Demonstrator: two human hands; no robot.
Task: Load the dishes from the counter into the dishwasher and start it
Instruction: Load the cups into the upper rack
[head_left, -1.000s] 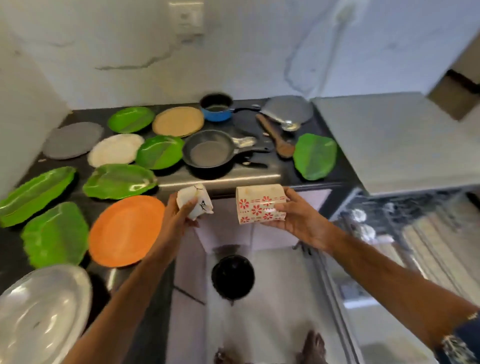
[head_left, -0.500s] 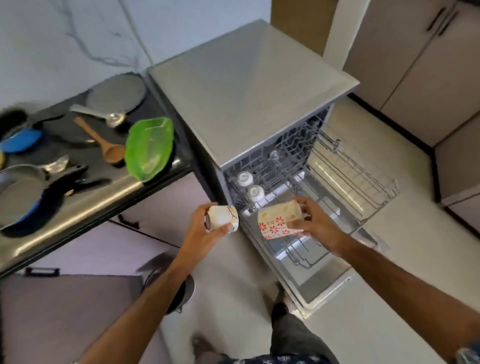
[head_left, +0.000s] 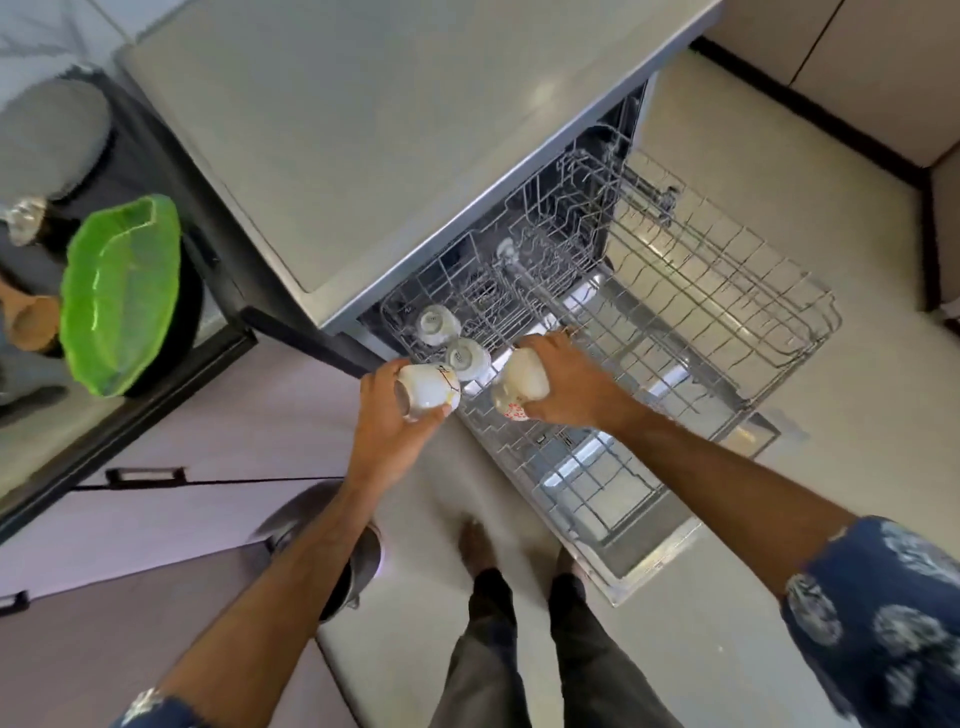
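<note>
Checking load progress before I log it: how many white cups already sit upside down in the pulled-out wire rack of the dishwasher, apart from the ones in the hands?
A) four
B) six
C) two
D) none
C: two white upturned cups stand side by side at the near left corner of the grey wire rack, while the left hand and right hand each hold another cup above it.

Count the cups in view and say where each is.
4: two upside down in the rack, at and; one in the left hand; one in the right hand.
</note>
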